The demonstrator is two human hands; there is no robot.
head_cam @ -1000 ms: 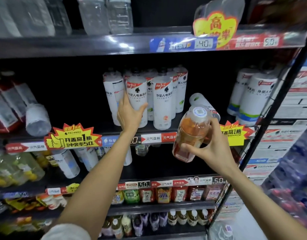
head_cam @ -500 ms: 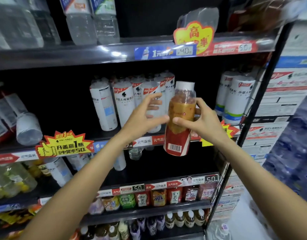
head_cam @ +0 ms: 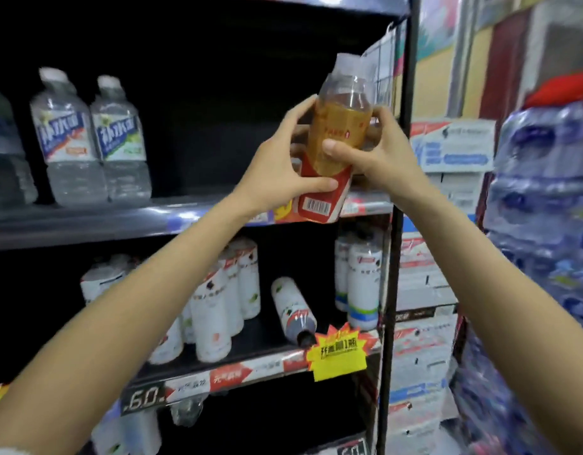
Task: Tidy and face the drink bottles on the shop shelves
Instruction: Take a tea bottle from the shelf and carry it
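Observation:
Both hands hold an amber tea bottle with a red lower label and barcode, upright at the right end of the upper shelf. My left hand grips its left side and lower label. My right hand grips its right side, thumb across the front. Clear water bottles stand at the left of that shelf. On the shelf below stand white-labelled bottles, and one white bottle lies on its side.
A black upright post ends the shelving at the right. Beyond it are stacked cartons and shrink-wrapped water packs. A yellow promo tag hangs off the lower shelf edge.
The bottle has gone up from the middle shelf's height to the upper shelf, now gripped by both hands. The view has swung up and to the right.

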